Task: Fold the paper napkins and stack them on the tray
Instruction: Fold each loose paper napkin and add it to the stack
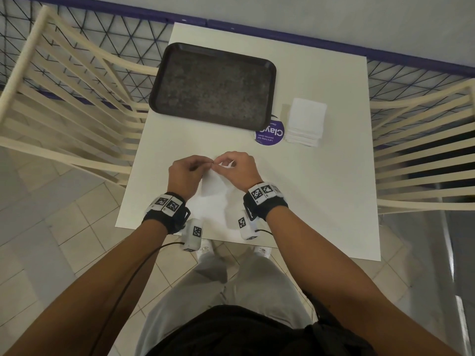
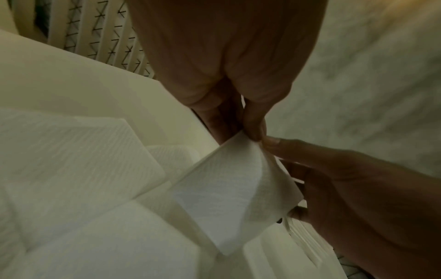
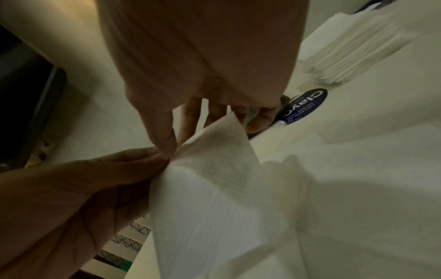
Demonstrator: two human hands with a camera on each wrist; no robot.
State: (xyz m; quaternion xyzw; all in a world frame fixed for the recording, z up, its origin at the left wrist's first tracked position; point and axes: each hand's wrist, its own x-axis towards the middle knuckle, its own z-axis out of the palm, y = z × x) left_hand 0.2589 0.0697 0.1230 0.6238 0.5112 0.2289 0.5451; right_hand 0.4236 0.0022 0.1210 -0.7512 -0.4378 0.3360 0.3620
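A white paper napkin (image 1: 213,185) hangs above the near middle of the white table (image 1: 321,188), held up by its top corner. My left hand (image 1: 189,169) and right hand (image 1: 235,167) meet there and both pinch that corner. In the left wrist view the napkin (image 2: 229,188) hangs as a diamond from the fingertips. The right wrist view shows the napkin (image 3: 214,198) with its top layers spread apart. A dark brown tray (image 1: 213,86) lies bare at the far left of the table. A stack of white napkins (image 1: 305,122) sits to its right.
A round purple sticker (image 1: 270,133) lies between tray and stack, partly under the tray's corner. Cream slatted chairs stand on the left (image 1: 64,98) and right (image 1: 424,150) of the table. A black mesh fence (image 1: 128,42) runs behind.
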